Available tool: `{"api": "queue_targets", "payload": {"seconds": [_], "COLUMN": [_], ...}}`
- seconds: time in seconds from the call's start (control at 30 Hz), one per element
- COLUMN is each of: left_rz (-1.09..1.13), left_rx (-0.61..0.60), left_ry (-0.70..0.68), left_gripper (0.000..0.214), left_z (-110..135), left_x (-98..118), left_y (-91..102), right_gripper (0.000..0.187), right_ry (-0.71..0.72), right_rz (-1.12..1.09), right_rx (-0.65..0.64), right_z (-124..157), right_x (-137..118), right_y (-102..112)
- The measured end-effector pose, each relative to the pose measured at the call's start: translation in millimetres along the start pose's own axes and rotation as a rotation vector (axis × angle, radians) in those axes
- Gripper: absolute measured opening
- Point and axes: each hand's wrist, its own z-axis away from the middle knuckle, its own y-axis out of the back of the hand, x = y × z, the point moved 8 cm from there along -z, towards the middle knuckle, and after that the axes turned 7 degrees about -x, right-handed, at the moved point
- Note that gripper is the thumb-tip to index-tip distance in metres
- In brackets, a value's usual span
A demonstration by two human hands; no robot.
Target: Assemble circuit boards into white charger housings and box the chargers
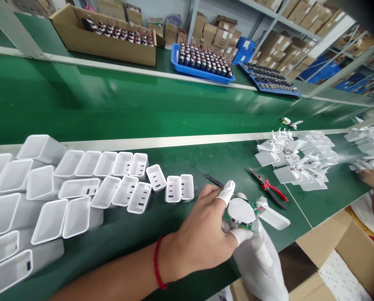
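My left hand (202, 234), with white finger covers on thumb and index finger and a red string on the wrist, grips the left side of a green circuit board (227, 216). A rounded white pad (241, 210) covers much of the board's face. From below and behind, my right hand (260, 259), in a white glove, supports the same board; its fingers are partly hidden. A white plastic cover (275, 217) lies just right of the board, with a bit of red wiring near its end. Black tweezers (213, 180) and red-and-black needle-nose pliers (266, 186) lie beyond my hands.
Several white plastic housings (77, 217) fill the left bench. White assembled parts (296, 156) are piled at right, near another person's hand (373, 179). An open carton (356, 242) stands at lower right. A blue tray (202, 75) of parts stands on the back ledge.
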Motion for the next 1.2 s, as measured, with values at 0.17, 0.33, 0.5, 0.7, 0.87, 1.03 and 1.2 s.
{"api": "queue_targets", "payload": {"seconds": [0.17, 0.33, 0.5, 0.7, 0.87, 1.03, 1.2], "left_rz": [-0.296, -0.867, -1.170, -0.863, -0.521, -0.397, -0.331], "left_rx": [-0.116, -0.132, -0.168, -0.272, -0.344, -0.282, -0.318], "left_ry": [-0.069, -0.051, -0.058, -0.074, 0.033, -0.058, -0.092], "left_gripper": [0.062, 0.040, 0.020, 0.016, 0.042, 0.056, 0.047], "left_z": [-2.1, -3.1, -8.1, -11.1, -13.1, -15.2, -17.6], "left_x": [8.8, 1.1, -10.0, -21.7, -53.3, -59.6, -61.9], "left_y": [1.0, 44.0, 45.8, -4.5, -15.1, -12.8, -19.8], "right_gripper": [0.049, 0.048, 0.039, 0.054, 0.040, 0.061, 0.066], "right_ry": [0.003, 0.120, 0.098, 0.127, 0.278, 0.185, 0.149], "right_rz": [-0.209, -0.283, -0.438, -0.315, -0.074, 0.118, 0.119], "right_rx": [0.219, 0.253, 0.158, 0.214, 0.144, -0.024, -0.064], "right_z": [2.3, -13.8, -26.0, -22.3, -19.1, -22.6, -29.0], "right_x": [2.9, -24.7, -38.3, -30.7, -41.2, -28.8, -19.5], "right_y": [15.3, 23.6, 33.2, 55.3, 55.9, 43.3, 38.9]}}
